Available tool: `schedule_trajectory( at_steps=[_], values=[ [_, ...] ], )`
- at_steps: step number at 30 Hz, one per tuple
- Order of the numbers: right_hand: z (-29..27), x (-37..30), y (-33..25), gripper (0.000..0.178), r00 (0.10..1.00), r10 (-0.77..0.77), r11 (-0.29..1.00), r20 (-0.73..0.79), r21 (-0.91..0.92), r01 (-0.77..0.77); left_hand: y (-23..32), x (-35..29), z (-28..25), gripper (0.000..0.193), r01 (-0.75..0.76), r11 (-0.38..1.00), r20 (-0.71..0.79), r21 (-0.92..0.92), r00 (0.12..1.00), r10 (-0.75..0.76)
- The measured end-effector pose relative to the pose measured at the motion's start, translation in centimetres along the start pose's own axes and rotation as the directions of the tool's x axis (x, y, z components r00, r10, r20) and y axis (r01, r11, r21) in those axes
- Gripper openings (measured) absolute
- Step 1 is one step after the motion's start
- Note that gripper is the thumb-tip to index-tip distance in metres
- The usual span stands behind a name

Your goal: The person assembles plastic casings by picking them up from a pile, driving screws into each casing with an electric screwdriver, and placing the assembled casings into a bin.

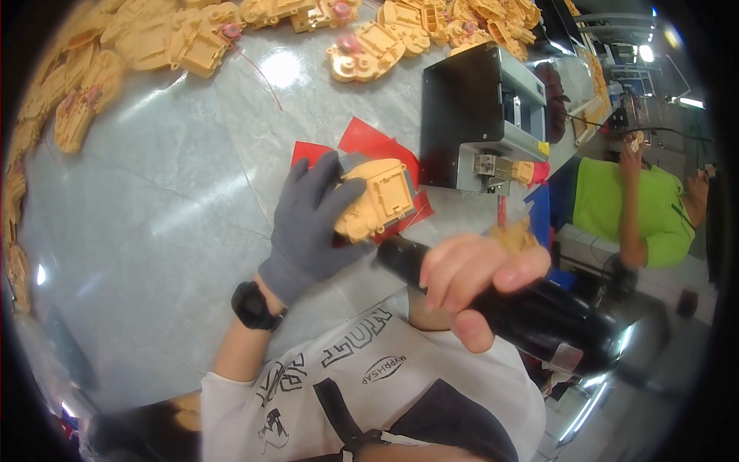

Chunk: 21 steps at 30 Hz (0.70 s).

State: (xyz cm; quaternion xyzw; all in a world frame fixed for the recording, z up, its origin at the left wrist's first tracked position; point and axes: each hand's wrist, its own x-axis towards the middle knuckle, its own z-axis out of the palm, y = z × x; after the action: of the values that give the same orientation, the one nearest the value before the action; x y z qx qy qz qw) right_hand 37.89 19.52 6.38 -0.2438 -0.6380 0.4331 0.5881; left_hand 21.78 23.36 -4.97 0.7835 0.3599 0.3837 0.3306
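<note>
My left hand (308, 223), in a grey glove, grips a yellow plastic housing (381, 196) with its thumb and fingers. The housing has a square recess facing up and rounded lobes at its lower left. Under and behind it lie red sheets (377, 138) on the table. My bare right hand (477, 281) is wrapped round a black electric screwdriver (546, 316). Its narrow end points at the lower edge of the housing; whether the tip touches it I cannot tell.
A black and grey machine (469, 108) stands to the right of the housing, with a small pink and yellow piece (530, 171) at its front. Many yellow housings (154, 38) line the table's (154, 269) far and left edges. A person in a green shirt (627, 208) is at far right.
</note>
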Motion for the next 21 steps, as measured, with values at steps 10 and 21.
schedule_trajectory(
  at_steps=[10, 21],
  values=[
    [1.7, 0.4, 1.0, 0.041, 0.997, 0.071, 0.997, -0.022, -0.028, -0.072, 0.4, -0.6, -0.4, 0.064, -0.031, 0.999, -0.07, 0.023, 0.997, 0.033],
    [1.7, 1.3, 1.7, 0.039, 1.0, 0.021, 0.997, 0.023, -0.069, -0.019, 0.7, 0.8, -0.6, 0.068, -0.04, 0.999, -0.082, -0.005, 0.996, 0.04]
  ],
)
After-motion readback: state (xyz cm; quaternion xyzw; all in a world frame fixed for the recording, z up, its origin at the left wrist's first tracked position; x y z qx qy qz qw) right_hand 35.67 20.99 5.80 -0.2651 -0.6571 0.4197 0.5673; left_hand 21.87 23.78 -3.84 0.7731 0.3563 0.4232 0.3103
